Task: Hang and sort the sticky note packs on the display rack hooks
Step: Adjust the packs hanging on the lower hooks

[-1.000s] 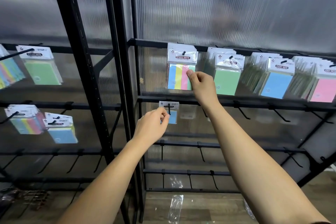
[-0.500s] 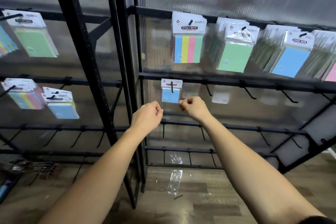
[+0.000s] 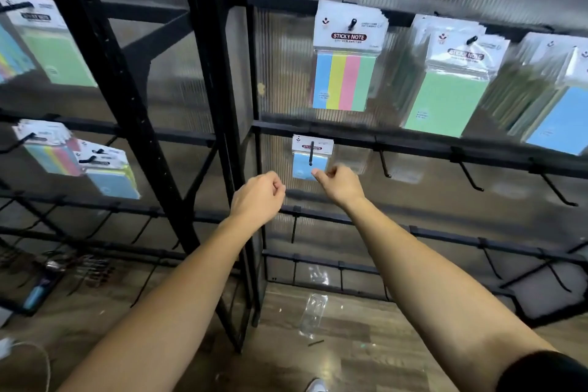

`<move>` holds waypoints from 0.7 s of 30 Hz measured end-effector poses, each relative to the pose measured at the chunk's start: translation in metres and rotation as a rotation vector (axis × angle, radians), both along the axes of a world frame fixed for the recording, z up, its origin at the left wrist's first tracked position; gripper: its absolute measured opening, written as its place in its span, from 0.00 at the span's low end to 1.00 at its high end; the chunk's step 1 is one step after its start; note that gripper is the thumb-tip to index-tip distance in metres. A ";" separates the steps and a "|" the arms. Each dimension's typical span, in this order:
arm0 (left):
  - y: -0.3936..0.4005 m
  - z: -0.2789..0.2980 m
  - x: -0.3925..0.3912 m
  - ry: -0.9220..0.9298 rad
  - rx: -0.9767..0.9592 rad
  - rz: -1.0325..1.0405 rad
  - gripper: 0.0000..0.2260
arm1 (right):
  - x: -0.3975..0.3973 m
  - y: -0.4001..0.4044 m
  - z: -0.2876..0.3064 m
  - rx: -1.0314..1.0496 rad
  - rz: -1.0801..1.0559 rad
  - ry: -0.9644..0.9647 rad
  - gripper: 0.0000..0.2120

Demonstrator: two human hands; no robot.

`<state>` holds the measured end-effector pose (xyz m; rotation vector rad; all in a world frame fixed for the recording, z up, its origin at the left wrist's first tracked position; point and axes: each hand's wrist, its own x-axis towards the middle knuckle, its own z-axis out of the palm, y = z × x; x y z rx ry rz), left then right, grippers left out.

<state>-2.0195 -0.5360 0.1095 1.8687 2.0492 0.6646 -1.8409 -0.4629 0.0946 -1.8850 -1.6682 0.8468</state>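
Both hands are raised to the rack (image 3: 203,124), below a small blue pack (image 3: 309,160) that hangs alone on a hook (image 3: 312,153) at the left end of the second bar. The right hand (image 3: 339,183) has its fingers curled, the thumb pointing left and touching the pack's lower right corner; whether it actually pinches the pack cannot be told, as the fingertips are hidden behind the knuckles. The left hand (image 3: 257,196) is a loose fist just left of and below the pack, apart from it, and nothing shows in its grasp. On the bar above, a striped pack (image 3: 345,81) in blue, yellow, pink and green fronts a stack directly over the blue pack, with a green pack (image 3: 447,102) stack to its right and a larger blue pack (image 3: 555,124) stack at the right edge. The other hooks right of the small pack are bare. In the left bay hang a green pack, a striped stack and a blue pack, all blurred. A clear wrapper (image 3: 313,312) lies on the wooden floor (image 3: 366,353) under the rack.
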 end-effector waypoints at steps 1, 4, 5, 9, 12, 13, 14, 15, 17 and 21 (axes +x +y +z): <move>0.005 0.000 0.002 0.000 -0.002 0.008 0.07 | 0.000 0.004 0.000 -0.006 0.005 -0.016 0.26; 0.013 0.001 0.007 0.018 0.006 0.008 0.06 | 0.001 0.017 0.002 -0.016 0.020 -0.047 0.28; 0.015 0.001 0.008 0.020 0.006 0.009 0.06 | 0.000 0.020 0.003 -0.022 0.023 -0.051 0.28; 0.016 -0.005 0.005 0.005 0.014 0.007 0.06 | -0.005 0.025 0.004 -0.013 0.013 -0.036 0.18; 0.011 -0.012 -0.003 -0.022 0.008 -0.008 0.06 | -0.009 0.022 0.001 -0.004 -0.022 0.018 0.14; 0.010 -0.014 -0.006 -0.028 0.006 -0.014 0.05 | -0.010 0.019 0.000 0.006 -0.039 0.029 0.15; 0.008 -0.016 -0.009 -0.030 0.006 -0.022 0.05 | -0.010 0.014 0.000 0.023 -0.058 0.036 0.16; 0.007 -0.017 -0.011 -0.029 0.007 -0.032 0.06 | -0.010 0.009 0.000 0.042 -0.077 0.036 0.16; 0.004 -0.017 -0.014 -0.024 0.002 -0.057 0.06 | -0.011 -0.004 0.001 0.076 -0.113 0.028 0.17; -0.003 -0.018 -0.015 -0.037 -0.006 -0.091 0.06 | -0.012 -0.028 0.006 0.163 -0.153 0.041 0.16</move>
